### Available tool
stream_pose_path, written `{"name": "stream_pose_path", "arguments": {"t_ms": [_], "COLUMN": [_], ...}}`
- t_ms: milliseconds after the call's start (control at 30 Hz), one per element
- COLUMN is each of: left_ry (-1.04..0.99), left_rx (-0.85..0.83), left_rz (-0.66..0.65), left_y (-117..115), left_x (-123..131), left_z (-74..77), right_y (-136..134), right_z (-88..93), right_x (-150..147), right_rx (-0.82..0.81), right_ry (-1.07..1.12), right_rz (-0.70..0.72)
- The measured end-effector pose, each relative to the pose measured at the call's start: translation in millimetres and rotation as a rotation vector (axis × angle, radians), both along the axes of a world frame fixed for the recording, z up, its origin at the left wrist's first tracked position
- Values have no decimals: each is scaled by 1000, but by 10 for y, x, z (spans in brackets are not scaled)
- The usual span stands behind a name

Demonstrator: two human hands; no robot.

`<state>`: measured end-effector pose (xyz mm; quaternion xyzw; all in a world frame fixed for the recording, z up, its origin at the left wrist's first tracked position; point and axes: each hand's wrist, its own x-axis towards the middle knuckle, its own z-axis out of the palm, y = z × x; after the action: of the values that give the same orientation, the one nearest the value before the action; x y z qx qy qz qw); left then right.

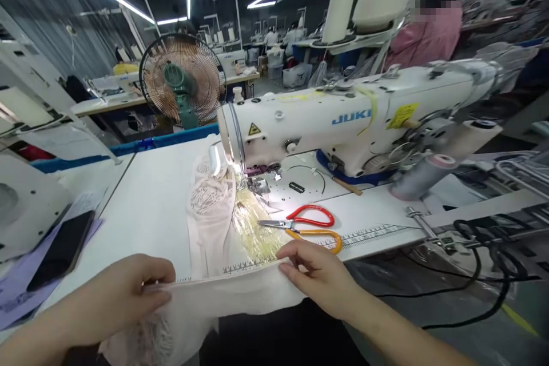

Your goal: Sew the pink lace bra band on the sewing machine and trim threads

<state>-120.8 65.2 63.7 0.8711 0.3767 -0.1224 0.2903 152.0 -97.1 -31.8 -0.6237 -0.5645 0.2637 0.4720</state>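
Note:
My left hand [122, 291] pinches the near edge of a pale pink fabric piece [214, 223] at the table's front edge. At the fabric's other near corner my right hand [317, 274] grips it, stretching the edge between the two hands. The fabric, with lace patches, runs away from me up to the needle area of a white JUKI sewing machine [343, 120]. Scissors with red and orange handles [306, 223] lie just beyond my right hand. Part of the fabric hangs below the table edge.
A phone [62, 249] lies on papers at the left. A standing fan [182, 83] is behind the white table [150, 194]. A grey thread cone [422, 174] lies right of the machine, cables [480, 263] trail at right. A person in pink [429, 28] sits beyond.

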Motion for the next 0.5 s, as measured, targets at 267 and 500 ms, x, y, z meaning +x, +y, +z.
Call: {"name": "stream_pose_path", "arguments": {"t_ms": [267, 500], "left_ry": [-59, -184], "left_rx": [-189, -370], "left_rz": [10, 87], "left_y": [477, 525], "left_x": [312, 218], "left_z": [-266, -306], "right_y": [363, 429], "right_z": [-44, -139], "right_x": [72, 108], "right_rx": [-43, -78], "right_ry": [9, 70], "right_rz": [-51, -57]}}
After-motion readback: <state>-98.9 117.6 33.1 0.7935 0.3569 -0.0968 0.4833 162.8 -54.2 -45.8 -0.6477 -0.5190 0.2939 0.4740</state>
